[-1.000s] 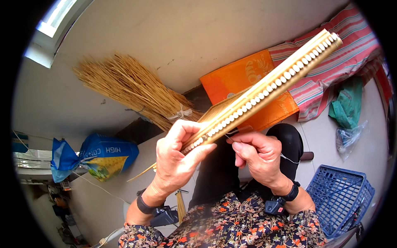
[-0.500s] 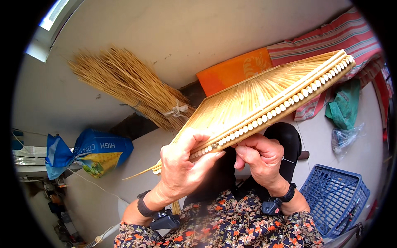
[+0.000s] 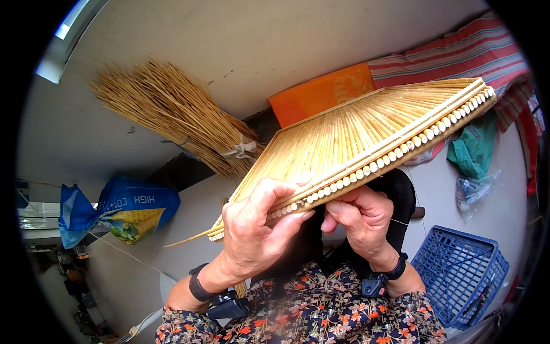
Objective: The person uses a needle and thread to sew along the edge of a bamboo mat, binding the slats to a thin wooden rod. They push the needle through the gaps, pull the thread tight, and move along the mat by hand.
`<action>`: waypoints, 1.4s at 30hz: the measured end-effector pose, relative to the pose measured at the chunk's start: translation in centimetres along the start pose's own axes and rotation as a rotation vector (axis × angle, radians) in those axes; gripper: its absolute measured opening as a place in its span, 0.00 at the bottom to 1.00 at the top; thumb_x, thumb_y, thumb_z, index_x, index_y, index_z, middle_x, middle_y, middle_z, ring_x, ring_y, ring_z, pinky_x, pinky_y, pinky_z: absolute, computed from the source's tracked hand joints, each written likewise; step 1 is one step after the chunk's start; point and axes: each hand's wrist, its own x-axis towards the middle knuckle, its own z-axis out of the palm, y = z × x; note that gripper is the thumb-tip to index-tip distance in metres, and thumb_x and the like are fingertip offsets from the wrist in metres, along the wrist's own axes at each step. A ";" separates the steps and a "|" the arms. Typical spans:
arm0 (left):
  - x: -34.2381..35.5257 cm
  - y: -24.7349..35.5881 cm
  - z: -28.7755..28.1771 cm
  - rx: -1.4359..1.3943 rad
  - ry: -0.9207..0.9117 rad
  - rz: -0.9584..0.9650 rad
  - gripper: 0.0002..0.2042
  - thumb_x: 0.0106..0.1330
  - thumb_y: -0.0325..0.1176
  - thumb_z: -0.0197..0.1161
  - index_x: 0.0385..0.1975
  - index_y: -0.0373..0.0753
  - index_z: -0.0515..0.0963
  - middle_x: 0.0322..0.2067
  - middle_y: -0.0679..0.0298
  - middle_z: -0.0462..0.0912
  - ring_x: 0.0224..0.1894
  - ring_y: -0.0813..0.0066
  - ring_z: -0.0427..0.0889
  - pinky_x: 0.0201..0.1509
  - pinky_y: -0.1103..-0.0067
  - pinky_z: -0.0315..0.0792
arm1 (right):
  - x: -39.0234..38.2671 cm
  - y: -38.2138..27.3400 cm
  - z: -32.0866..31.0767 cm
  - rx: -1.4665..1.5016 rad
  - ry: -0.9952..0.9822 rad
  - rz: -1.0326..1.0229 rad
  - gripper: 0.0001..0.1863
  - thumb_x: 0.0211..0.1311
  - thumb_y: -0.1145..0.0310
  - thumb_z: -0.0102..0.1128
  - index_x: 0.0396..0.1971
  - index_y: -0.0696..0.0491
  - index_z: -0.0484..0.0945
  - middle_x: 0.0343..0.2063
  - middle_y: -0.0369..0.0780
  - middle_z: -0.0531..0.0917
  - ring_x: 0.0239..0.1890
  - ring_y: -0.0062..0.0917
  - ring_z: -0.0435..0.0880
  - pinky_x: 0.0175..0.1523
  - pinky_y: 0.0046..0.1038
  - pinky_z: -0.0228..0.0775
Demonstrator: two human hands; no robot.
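Note:
A stiff panel of straw-coloured stalks slants up to the right across the view, its pale round cut ends lined up along the near edge. My left hand is closed on the panel's lower left part, thumb below the edge and fingers over the top. Just under the same edge, my right hand is curled shut with its fingertips pinched together. From its outer side a thin pale thread runs over my dark trouser leg. Whatever sits between those fingertips is hidden. One loose stalk sticks out past the panel's left corner.
A tied bundle of stalks leans against the wall at the far left. Nearby stands a blue and yellow sack. To the right are a blue plastic basket, a green bag, a clear bag and striped cloth.
The panel's right end sits slightly lower, and more of its top face shows. Both hands keep nearly the same place and grip. The surroundings have shifted a little left in view.

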 end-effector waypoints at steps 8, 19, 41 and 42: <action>-0.1 -0.1 1.3 -0.008 0.048 0.048 0.17 0.60 0.21 0.79 0.46 0.31 0.80 0.49 0.52 0.93 0.46 0.62 0.94 0.50 0.75 0.87 | -1.4 -0.5 -0.8 0.303 0.002 0.277 0.17 0.78 0.76 0.62 0.61 0.63 0.75 0.37 0.44 0.88 0.31 0.24 0.91 0.35 0.25 0.87; -0.2 0.2 3.7 0.219 -0.017 0.286 0.19 0.54 0.22 0.80 0.45 0.33 0.83 0.47 0.50 0.92 0.48 0.55 0.94 0.48 0.70 0.88 | -5.2 2.5 -2.2 0.532 0.079 0.251 0.25 0.76 0.57 0.63 0.62 0.60 0.73 0.30 0.39 0.81 0.28 0.22 0.78 0.32 0.24 0.70; -2.7 -1.8 5.6 0.430 -0.047 0.490 0.14 0.60 0.25 0.78 0.44 0.34 0.84 0.49 0.53 0.93 0.52 0.55 0.93 0.57 0.68 0.87 | -9.4 -7.0 -6.6 -1.116 -0.017 -0.358 0.23 0.53 0.72 0.82 0.52 0.55 0.87 0.42 0.43 0.83 0.43 0.36 0.84 0.45 0.37 0.78; -2.8 -2.0 5.7 0.436 -0.039 0.499 0.13 0.61 0.25 0.78 0.44 0.34 0.84 0.49 0.53 0.92 0.52 0.55 0.93 0.57 0.68 0.87 | -7.9 -7.0 -6.1 -1.124 -0.017 -0.389 0.22 0.53 0.69 0.82 0.50 0.54 0.87 0.41 0.43 0.82 0.43 0.40 0.81 0.49 0.39 0.74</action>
